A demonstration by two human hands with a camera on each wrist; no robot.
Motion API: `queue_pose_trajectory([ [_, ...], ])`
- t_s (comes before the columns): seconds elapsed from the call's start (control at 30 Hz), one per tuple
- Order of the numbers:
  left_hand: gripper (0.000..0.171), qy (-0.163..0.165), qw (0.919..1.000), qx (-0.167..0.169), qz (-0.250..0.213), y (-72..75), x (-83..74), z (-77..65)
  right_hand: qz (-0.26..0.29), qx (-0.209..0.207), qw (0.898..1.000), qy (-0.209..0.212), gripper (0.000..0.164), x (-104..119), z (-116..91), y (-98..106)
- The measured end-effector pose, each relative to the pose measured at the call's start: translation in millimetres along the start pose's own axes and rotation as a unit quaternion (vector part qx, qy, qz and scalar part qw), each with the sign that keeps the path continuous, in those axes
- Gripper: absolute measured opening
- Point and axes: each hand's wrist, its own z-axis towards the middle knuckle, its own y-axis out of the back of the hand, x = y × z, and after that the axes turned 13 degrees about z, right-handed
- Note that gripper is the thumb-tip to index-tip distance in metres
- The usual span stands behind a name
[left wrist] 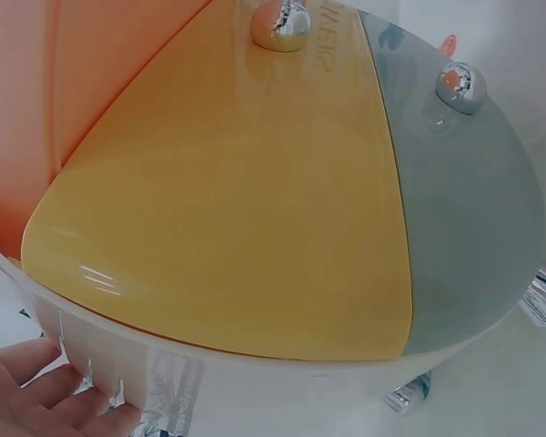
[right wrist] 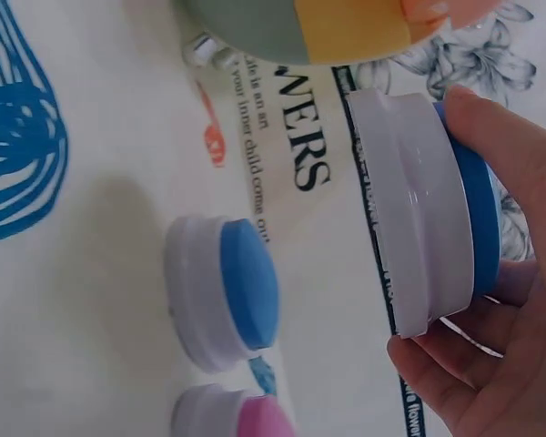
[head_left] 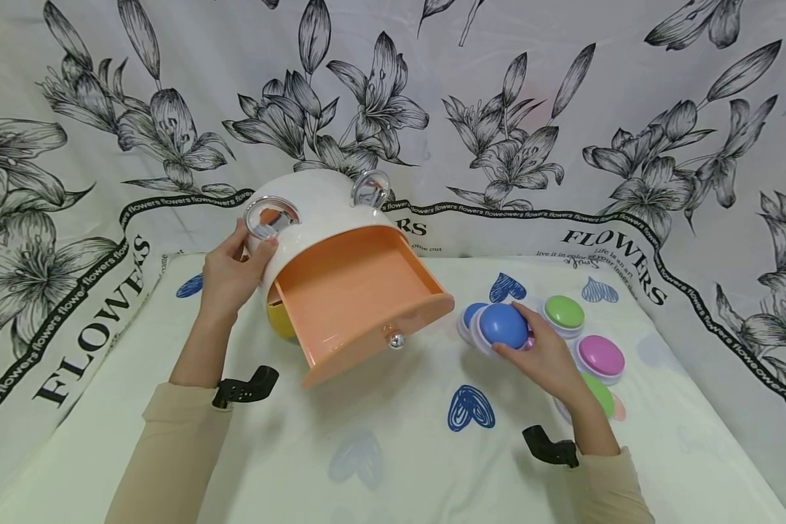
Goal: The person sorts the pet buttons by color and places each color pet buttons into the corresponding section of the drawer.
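Note:
My left hand [head_left: 232,273] grips the left side of a white, dome-shaped drawer box [head_left: 321,193], thumb beside a silver ring. The box is tilted, its upper orange drawer [head_left: 354,284] pulled out and bare inside. In the left wrist view, a yellow drawer [left wrist: 246,209] and a grey-green drawer [left wrist: 464,209] sit closed below it, and fingers [left wrist: 50,391] lie along the white shell. With thumb and fingers, my right hand [head_left: 544,356] holds a round white button with a blue domed top [head_left: 503,326], raised off the table in the right wrist view.
Another blue-topped button [right wrist: 223,291] stands behind the held one. Green-topped [head_left: 565,311] and magenta-topped [head_left: 601,355] buttons sit to the right, one partly behind my right arm. A heart-printed white cloth [head_left: 406,451] covers the table; a flower-printed curtain [head_left: 498,131] hangs behind.

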Motion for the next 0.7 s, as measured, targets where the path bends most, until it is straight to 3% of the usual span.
queue_pose_trajectory([
  [0.7,0.074,0.000,0.9999,-0.005,0.010,-0.9,1.0,0.6,-0.033,0.003,0.996,0.077,0.082,53,34,25],
])
